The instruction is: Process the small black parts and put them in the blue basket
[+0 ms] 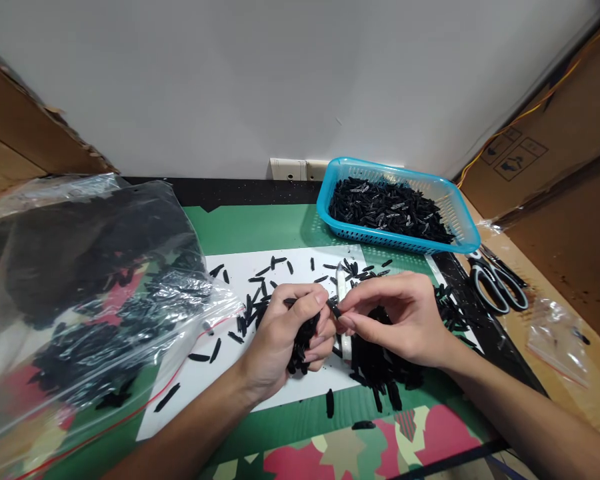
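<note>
A bunch of black strips (304, 343) is enclosed by the curled fingers of the left hand (290, 327). A single black strip (334, 309) is pinched in the narrow fingertip grip of the right hand (400, 320), just beside the left. Both hands are positioned above a white sheet (333, 257), on which loose strips (216, 350) are scattered. Similar strips are contained in a blue basket (405, 243), located behind the right hand.

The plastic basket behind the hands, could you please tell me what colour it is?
Light blue basket, seen best in the head view.
</note>
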Demonstrator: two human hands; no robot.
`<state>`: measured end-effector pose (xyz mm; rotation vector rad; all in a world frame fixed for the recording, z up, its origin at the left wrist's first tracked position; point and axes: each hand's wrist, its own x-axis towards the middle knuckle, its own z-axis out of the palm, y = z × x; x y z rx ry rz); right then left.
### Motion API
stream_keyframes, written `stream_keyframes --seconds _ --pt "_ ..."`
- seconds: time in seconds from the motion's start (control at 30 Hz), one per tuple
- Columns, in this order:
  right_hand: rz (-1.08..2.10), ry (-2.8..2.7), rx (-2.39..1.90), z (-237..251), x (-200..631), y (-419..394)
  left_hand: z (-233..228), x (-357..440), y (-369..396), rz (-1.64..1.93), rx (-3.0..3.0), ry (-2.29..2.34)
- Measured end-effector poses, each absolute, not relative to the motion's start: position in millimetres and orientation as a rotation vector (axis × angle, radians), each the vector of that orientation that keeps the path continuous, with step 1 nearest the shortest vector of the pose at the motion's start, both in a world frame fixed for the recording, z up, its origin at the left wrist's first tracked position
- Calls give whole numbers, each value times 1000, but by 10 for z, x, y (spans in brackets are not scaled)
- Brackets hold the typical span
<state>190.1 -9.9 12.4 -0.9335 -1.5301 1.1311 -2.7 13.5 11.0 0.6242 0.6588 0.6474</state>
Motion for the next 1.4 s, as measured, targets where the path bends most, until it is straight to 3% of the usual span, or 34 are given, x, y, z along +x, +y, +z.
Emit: stream_keyframes --seconds 0.47,0.97,1.13,1.4 --pt "1647 -1089 -936 149 1926 3 107 -14 141 640 688 683" --pt "1882 -1030 -894 96 1964 24 92 -18 154 584 770 715" --pt "1645 -1293 -986 167 1953 -4 81 -31 158 565 804 729" --pt "623 -2173 -895 199 2054 -31 106 -9 168 550 832 747"
